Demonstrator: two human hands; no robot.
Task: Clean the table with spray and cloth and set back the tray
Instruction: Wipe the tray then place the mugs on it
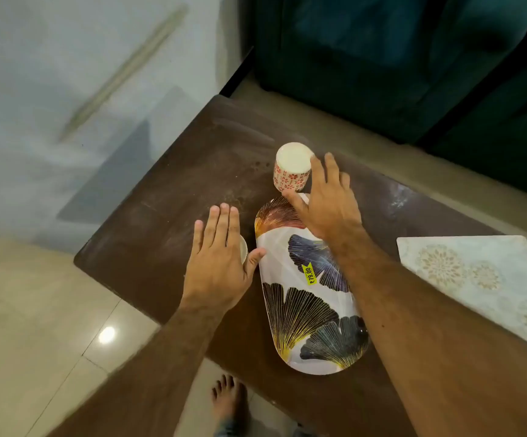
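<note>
Brown desk, dusty, smeared. Oval leaf-print tray lies flat mid-desk, yellow price sticker on it. Patterned cup upside down at tray's 12 o'clock, just off rim. Right hand over tray's far end, fingers spread, thumb and index beside cup, contact unclear. Left hand flat, fingers straight, at tray's 9 o'clock, covering small white cup. Placemat at 3 o'clock. Bare foot on floor.

I count two cups: one patterned cup just beyond my right fingertips, one white cup mostly hidden under my left fingers. One tray lies between my hands, on one table. One mat lies right of my right arm.
</note>
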